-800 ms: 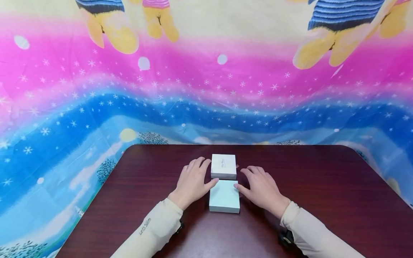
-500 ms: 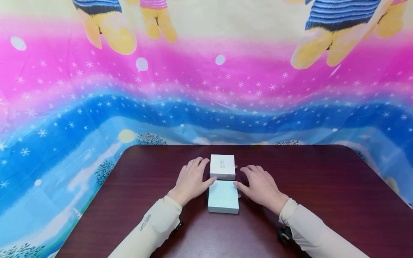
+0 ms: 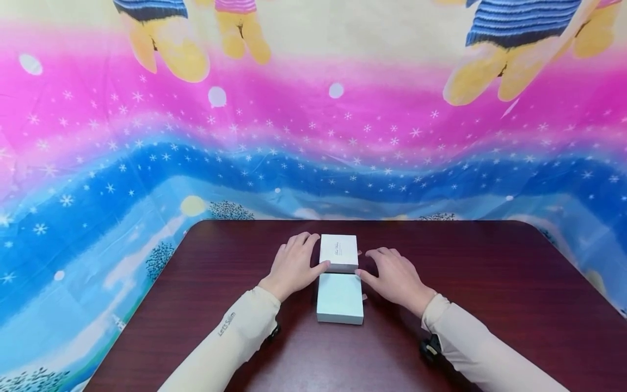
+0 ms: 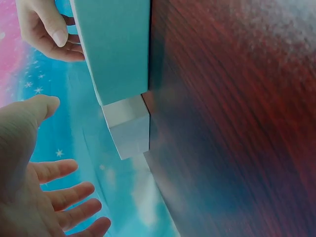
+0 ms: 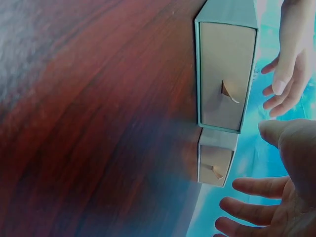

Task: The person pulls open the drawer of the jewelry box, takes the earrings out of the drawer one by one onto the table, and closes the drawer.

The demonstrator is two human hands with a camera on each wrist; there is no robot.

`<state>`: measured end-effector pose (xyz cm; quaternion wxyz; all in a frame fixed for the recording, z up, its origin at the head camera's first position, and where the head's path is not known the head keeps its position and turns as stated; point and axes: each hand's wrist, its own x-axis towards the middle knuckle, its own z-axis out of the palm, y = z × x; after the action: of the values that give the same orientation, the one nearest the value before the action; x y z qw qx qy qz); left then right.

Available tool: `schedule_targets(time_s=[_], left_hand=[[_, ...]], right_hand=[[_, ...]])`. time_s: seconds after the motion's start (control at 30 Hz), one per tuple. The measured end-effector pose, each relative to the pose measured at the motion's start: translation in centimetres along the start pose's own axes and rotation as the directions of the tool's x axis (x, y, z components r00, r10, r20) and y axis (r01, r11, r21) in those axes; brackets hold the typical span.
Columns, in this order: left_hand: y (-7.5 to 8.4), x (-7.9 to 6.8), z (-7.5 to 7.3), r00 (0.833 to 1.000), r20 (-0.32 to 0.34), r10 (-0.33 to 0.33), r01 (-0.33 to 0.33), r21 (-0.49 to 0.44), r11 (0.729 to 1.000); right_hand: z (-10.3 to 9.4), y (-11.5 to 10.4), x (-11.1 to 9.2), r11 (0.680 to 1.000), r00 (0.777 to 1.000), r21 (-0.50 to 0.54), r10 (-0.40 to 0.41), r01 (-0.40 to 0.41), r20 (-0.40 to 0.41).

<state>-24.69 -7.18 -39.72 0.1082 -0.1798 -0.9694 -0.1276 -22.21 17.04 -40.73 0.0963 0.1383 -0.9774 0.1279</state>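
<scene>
Here, white box (image 3: pixel 339 250) behind mint box (image 3: pixel 340 296), backdrop (image 3: pixel 303 136)

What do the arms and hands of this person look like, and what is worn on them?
Both the left sleeve and right sleeve are long and cream. The left bears dark lettering. A black device shows beneath the right cuff. The left hand and right hand are bare.

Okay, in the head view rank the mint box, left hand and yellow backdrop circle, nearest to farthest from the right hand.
1. Mint box: just left of the right hand.
2. Left hand: beside the white box, on its left.
3. Yellow circle: farther left, on the backdrop.
</scene>
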Motion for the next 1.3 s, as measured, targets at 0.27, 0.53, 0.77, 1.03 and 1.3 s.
schedule_targets(time_s=[0.27,0.53,0.77,1.03,1.3], left_hand=[[-0.4,0.7,0.3,1.0,0.019,-0.003,0.003,-0.002,1.0],[-0.7,1.4,0.6,0.999,0.034,-0.003,0.004,-0.024,1.0],[-0.7,2.2,1.1,0.997,0.081,-0.01,0.013,-0.039,0.999],[-0.6,3.0,1.4,0.99,0.143,0.003,0.007,-0.069,0.998],[-0.8,3.9,1.7,0.979,0.203,0.009,0.016,-0.12,0.993]], right_hand=[[0.4,0.4,0.6,1.0,1.0,0.007,0.011,-0.011,0.017],[0.4,0.6,1.1,1.0,1.0,0.015,0.016,-0.016,0.019],[0.4,0.7,1.5,0.999,0.999,0.028,0.032,-0.033,0.035],[0.3,0.8,2.0,0.996,0.996,0.061,0.054,-0.059,0.071],[0.5,1.2,2.6,0.989,0.988,0.104,0.091,-0.104,0.121]])
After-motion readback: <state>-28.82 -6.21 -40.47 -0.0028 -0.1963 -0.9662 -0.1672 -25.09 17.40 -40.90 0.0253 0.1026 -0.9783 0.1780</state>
